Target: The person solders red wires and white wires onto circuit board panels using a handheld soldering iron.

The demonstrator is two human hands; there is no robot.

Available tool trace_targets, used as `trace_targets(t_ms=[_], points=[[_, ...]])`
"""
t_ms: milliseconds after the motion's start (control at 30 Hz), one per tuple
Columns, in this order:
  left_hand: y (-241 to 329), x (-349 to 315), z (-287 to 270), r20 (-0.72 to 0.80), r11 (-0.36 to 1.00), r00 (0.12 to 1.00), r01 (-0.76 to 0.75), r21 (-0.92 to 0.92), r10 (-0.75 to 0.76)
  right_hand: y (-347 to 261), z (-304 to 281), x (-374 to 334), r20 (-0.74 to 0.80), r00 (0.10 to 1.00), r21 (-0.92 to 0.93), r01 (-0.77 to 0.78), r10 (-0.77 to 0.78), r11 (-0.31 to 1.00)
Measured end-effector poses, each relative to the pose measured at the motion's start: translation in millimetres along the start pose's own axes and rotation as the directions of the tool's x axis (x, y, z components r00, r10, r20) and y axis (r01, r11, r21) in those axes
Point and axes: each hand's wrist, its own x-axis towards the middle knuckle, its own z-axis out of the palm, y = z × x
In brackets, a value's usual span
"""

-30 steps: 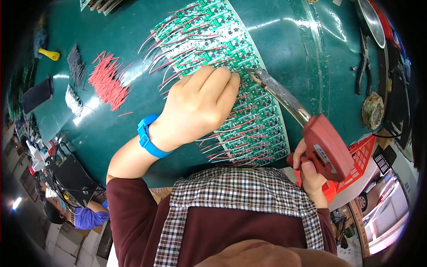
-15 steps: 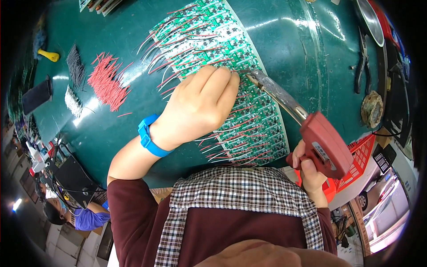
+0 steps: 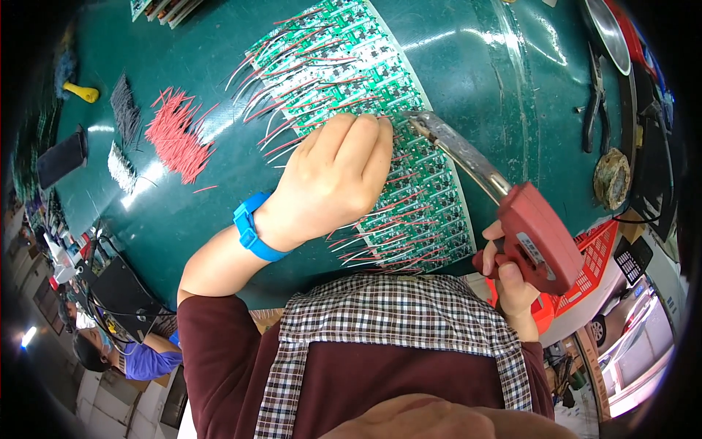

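Observation:
A sheet of green and white circuit boards lies on the table in front of me, with rows of red, white and black wires along it. My left hand, a blue band at its wrist, rests over the middle of the sheet. Its fingers are curled closed and the fingertips point away from me, so what they pinch is hidden. In my right hand is a red soldering gun, gripped by its handle. The gun's metal nose reaches up and left over the boards, its tip just right of my left fingertips.
On the green table, piles of red wires, dark wires and white wires lie at left. Pliers and a round roll sit at right. A red basket stands below the right edge. Another person is at lower left.
The soldering gun has shifted slightly to the right, its tip moving a little away from my left fingertips. My left hand and wrist have moved slightly, still closed over the boards.

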Motion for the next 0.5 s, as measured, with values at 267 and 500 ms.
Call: trace_targets(t_ms=[267,500], points=[[0,2,0,-0.016,1.0,1.0,0.004,0.009,-0.004,3,-7,-1,0.044,0.999,0.036,-0.028,0.026,0.999],[-15,2,3,-0.097,0.993,0.995,-0.04,-0.109,0.029,3,-8,-1,0.081,0.996,-0.029,-0.019,0.021,0.999]])
